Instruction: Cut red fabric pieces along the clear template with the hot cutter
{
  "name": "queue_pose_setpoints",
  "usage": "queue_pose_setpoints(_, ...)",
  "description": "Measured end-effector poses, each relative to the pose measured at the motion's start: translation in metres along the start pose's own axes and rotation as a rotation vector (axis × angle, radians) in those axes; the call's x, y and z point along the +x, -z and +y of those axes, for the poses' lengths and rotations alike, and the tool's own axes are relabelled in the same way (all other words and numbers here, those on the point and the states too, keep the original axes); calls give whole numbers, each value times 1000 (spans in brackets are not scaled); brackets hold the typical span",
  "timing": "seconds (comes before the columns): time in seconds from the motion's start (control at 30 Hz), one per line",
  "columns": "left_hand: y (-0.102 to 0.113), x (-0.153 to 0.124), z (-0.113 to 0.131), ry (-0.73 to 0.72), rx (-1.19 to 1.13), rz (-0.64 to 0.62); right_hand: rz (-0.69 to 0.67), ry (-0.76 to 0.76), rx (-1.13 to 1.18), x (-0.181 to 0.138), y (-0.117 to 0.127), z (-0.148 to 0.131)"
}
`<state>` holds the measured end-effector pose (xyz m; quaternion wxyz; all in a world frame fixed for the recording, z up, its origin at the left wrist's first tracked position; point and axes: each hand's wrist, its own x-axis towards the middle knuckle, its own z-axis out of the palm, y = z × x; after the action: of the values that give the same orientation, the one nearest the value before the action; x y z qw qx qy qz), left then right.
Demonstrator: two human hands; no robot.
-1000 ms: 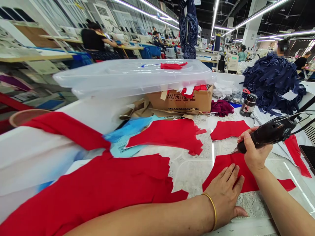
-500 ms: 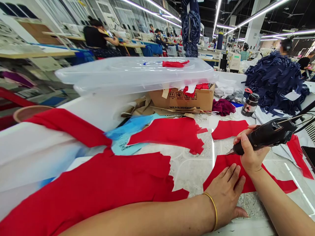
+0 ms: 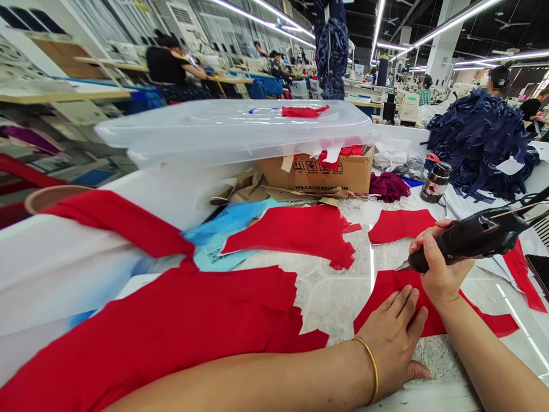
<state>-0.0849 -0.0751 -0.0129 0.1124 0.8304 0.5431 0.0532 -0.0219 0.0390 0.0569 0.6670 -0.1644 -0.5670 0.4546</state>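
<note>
My left hand [image 3: 392, 340] lies flat with fingers spread on a small red fabric piece [image 3: 386, 292] on the glass-topped table. My right hand [image 3: 437, 269] is wrapped round a black handheld cutting tool [image 3: 472, 237], whose metal tip [image 3: 401, 266] points left, just above the far edge of that red piece. A cord runs from the tool's rear to the right. A large red fabric sheet [image 3: 180, 326] with a jagged cut edge covers the near left. Two more red cut pieces [image 3: 300, 232] [image 3: 398, 225] lie farther back.
A clear plastic lid [image 3: 231, 129] rests over a cardboard box [image 3: 317, 171] holding red scraps. A metal flask [image 3: 435, 182] and a heap of navy fabric [image 3: 480, 140] sit at the right. Blue paper [image 3: 218, 234] lies at centre left. Other people work at distant tables.
The tool and my right hand shifted slightly left along the red piece's far edge. My left hand stayed flat in place.
</note>
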Motion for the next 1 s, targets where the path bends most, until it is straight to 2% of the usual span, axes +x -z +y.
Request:
queue_pose_setpoints(0.2, 1, -4, 4, -56, 15, 42, -15, -14, 5, -2, 2, -7)
queue_pose_setpoints(0.47, -12, -2, 8, -76, -62, 113, -90, -57, 15, -17, -3, -16)
queue_pose_setpoints(0.73, 3, -5, 12, -49, -177, 52, -240, -91, 94, -34, -15, -26)
queue_pose_setpoints(1.0, 5, -8, 12, -57, -223, 95, -259, -128, 136, -39, -21, -31)
